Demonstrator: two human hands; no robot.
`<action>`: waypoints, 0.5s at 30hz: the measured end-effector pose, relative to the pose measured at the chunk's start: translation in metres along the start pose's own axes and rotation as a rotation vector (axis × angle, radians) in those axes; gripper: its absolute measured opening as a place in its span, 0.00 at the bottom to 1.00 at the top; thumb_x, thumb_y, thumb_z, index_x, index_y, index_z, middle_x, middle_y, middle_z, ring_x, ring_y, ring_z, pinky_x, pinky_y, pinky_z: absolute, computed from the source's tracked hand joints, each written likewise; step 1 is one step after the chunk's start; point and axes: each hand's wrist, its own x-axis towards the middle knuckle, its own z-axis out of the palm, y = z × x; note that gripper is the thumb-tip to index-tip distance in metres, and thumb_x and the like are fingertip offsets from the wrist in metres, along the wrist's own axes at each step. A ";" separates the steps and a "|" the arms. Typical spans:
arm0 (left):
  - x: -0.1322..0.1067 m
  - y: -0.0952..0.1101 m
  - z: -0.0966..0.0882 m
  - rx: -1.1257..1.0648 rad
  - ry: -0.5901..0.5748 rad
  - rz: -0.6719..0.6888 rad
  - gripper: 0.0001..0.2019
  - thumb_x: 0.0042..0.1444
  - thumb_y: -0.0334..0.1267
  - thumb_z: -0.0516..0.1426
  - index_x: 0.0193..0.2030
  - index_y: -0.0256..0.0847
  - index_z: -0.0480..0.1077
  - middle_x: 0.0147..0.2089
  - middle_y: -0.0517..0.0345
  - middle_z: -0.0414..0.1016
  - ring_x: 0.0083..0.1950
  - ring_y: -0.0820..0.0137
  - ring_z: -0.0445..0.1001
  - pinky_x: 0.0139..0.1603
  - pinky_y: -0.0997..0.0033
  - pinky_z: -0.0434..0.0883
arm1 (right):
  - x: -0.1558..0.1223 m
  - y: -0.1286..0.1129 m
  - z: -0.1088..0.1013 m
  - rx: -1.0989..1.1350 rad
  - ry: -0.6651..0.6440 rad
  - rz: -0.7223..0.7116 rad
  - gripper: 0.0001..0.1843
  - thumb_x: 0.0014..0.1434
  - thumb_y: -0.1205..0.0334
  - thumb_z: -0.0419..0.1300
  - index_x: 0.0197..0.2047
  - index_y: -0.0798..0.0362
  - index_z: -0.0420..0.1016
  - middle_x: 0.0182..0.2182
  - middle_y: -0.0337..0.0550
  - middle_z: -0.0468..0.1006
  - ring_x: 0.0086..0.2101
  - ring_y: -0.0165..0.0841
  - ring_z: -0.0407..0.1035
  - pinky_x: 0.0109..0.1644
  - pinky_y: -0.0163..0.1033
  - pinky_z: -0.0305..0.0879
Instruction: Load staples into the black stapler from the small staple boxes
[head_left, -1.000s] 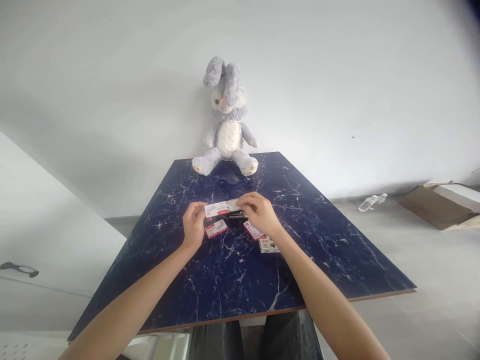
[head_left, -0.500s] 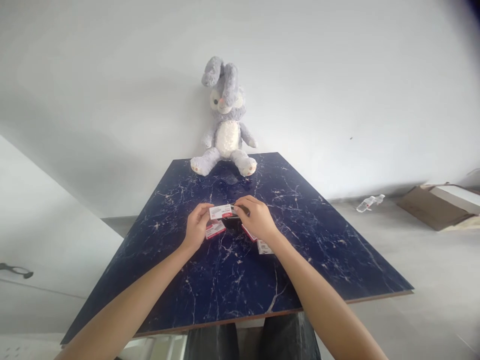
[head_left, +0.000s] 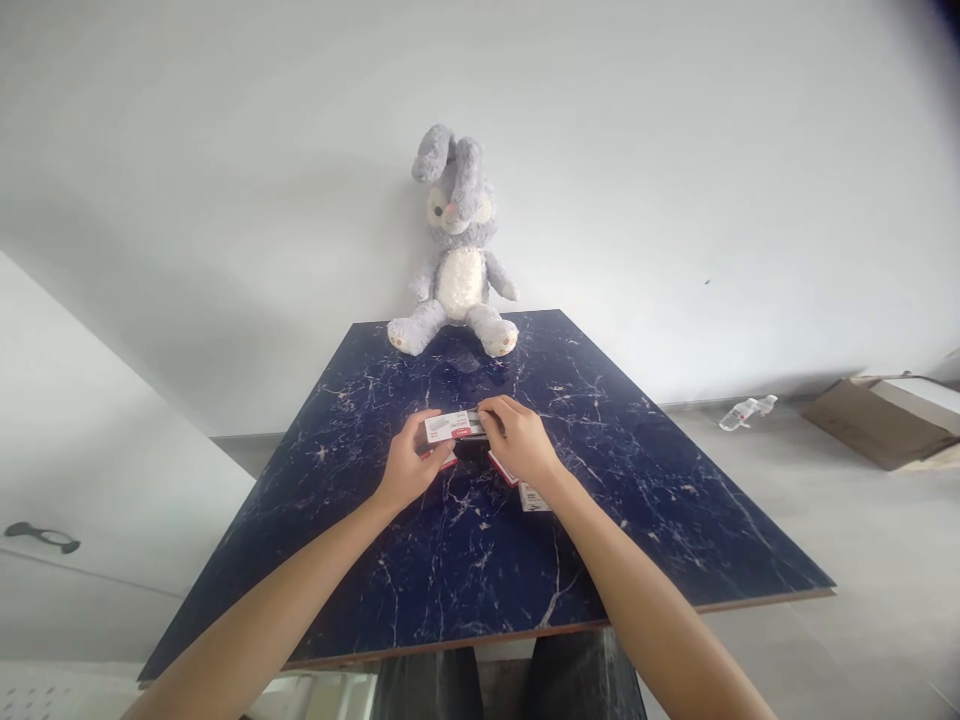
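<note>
A small white-and-red cardboard box (head_left: 448, 426) is held above the table between both hands. My left hand (head_left: 407, 462) is closed round its left end, the thumb below and the fingers behind. At its right end my right hand (head_left: 519, 436) is pinched, and something thin and dark shows by the fingertips, too small to name. Under the held box lies a black object (head_left: 472, 452), mostly hidden. A red-and-white box (head_left: 448, 461) peeks out behind my left thumb. Below my right hand lie another red-edged box (head_left: 502, 468) and a white box (head_left: 534, 498), partly covered by the wrist.
The dark blue marbled table (head_left: 337, 560) reaches to the wall. A grey plush rabbit (head_left: 459, 285) sits at its far edge. On the floor to the right are clear plastic bottles (head_left: 742, 413) and an opened cardboard carton (head_left: 862, 425).
My left hand has shifted its grip, its thumb now lower and in front of the red-and-white box. The held box has tilted a little. The whole view has shifted slightly.
</note>
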 end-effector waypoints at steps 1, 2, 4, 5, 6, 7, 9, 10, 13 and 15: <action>0.001 0.000 0.000 0.004 0.009 -0.006 0.23 0.55 0.46 0.64 0.55 0.43 0.67 0.50 0.49 0.77 0.49 0.60 0.78 0.52 0.58 0.74 | 0.000 -0.001 -0.001 0.012 0.023 0.011 0.12 0.69 0.60 0.50 0.45 0.48 0.75 0.43 0.47 0.79 0.43 0.39 0.73 0.50 0.41 0.67; 0.001 0.000 0.000 -0.003 0.020 -0.012 0.22 0.55 0.46 0.64 0.54 0.43 0.67 0.49 0.50 0.77 0.48 0.61 0.78 0.51 0.58 0.74 | 0.001 -0.001 -0.003 0.029 0.055 0.027 0.12 0.68 0.60 0.50 0.46 0.49 0.75 0.45 0.48 0.79 0.45 0.39 0.73 0.51 0.42 0.67; 0.002 -0.001 0.000 -0.026 0.054 -0.020 0.22 0.54 0.46 0.64 0.53 0.43 0.67 0.47 0.51 0.78 0.46 0.61 0.79 0.49 0.59 0.75 | 0.002 -0.002 -0.005 0.074 0.123 0.075 0.13 0.68 0.58 0.51 0.47 0.49 0.75 0.48 0.50 0.78 0.46 0.41 0.73 0.52 0.43 0.68; 0.003 -0.002 0.000 -0.035 0.068 -0.024 0.21 0.54 0.46 0.64 0.53 0.43 0.67 0.47 0.51 0.78 0.46 0.61 0.79 0.49 0.59 0.75 | 0.002 -0.002 -0.006 0.103 0.150 0.111 0.13 0.68 0.56 0.51 0.47 0.49 0.75 0.49 0.50 0.78 0.45 0.41 0.74 0.51 0.44 0.69; 0.003 -0.003 -0.001 -0.041 0.081 -0.028 0.21 0.54 0.46 0.65 0.52 0.43 0.67 0.46 0.52 0.78 0.45 0.62 0.79 0.48 0.60 0.75 | 0.002 -0.002 -0.007 0.137 0.165 0.153 0.14 0.68 0.55 0.51 0.47 0.49 0.75 0.47 0.49 0.78 0.44 0.41 0.75 0.50 0.43 0.70; 0.003 -0.003 -0.001 -0.042 0.089 -0.032 0.21 0.54 0.46 0.65 0.52 0.43 0.67 0.46 0.52 0.78 0.45 0.62 0.79 0.47 0.60 0.75 | 0.002 -0.001 -0.007 0.176 0.168 0.196 0.14 0.68 0.54 0.51 0.47 0.48 0.74 0.44 0.48 0.79 0.41 0.40 0.76 0.47 0.43 0.71; 0.003 -0.004 -0.001 -0.035 0.091 -0.037 0.21 0.54 0.46 0.65 0.52 0.43 0.67 0.46 0.52 0.77 0.45 0.62 0.79 0.46 0.61 0.76 | 0.002 0.000 -0.005 0.260 0.143 0.266 0.14 0.68 0.51 0.51 0.44 0.48 0.74 0.38 0.45 0.80 0.37 0.39 0.77 0.43 0.42 0.73; 0.003 -0.004 -0.001 -0.032 0.087 -0.040 0.22 0.54 0.46 0.65 0.52 0.43 0.67 0.46 0.51 0.77 0.45 0.61 0.79 0.45 0.61 0.76 | 0.002 0.001 -0.004 0.300 0.122 0.288 0.14 0.68 0.51 0.51 0.43 0.47 0.74 0.35 0.44 0.80 0.36 0.39 0.78 0.41 0.42 0.74; 0.003 -0.004 -0.001 -0.039 0.079 -0.053 0.22 0.54 0.48 0.65 0.52 0.43 0.67 0.47 0.51 0.77 0.45 0.61 0.79 0.44 0.61 0.77 | 0.001 0.001 0.001 0.391 0.075 0.321 0.14 0.66 0.49 0.53 0.41 0.48 0.75 0.35 0.43 0.81 0.35 0.39 0.79 0.40 0.41 0.74; 0.003 -0.005 -0.001 -0.046 0.082 -0.062 0.22 0.54 0.48 0.65 0.52 0.43 0.67 0.47 0.51 0.78 0.45 0.61 0.79 0.43 0.61 0.77 | 0.001 0.001 0.003 0.431 0.061 0.341 0.14 0.65 0.49 0.54 0.40 0.48 0.75 0.37 0.43 0.81 0.35 0.38 0.79 0.42 0.41 0.75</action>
